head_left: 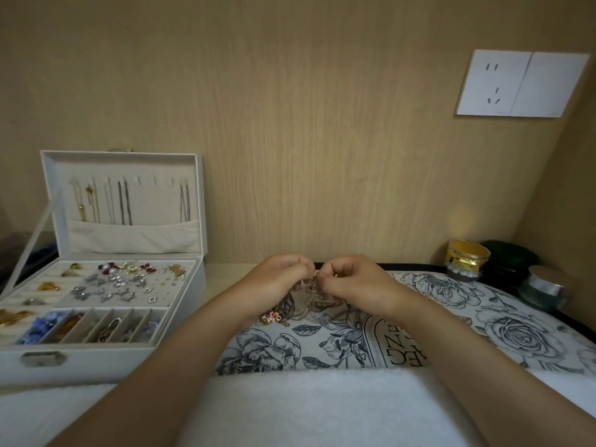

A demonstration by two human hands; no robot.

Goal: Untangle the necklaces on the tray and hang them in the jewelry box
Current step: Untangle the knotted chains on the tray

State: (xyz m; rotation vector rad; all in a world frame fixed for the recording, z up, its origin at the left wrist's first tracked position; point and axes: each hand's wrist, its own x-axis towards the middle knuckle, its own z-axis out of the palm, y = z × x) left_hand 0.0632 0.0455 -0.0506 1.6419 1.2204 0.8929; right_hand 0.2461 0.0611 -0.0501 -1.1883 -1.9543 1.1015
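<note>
Necklaces (313, 285) are pinched at a tangle between the curled fingertips of the left hand (279, 277) and the right hand (353, 283), just above the tray (503, 321). If they are pulled apart hard, the tangle may be tightened or a link snapped.

A pale wood-grain back wall (290, 124) meets a matching side wall (567, 188) at the right; a white socket plate (522, 83) sits high near that corner, above a light cream desk surface (222, 279)
</note>
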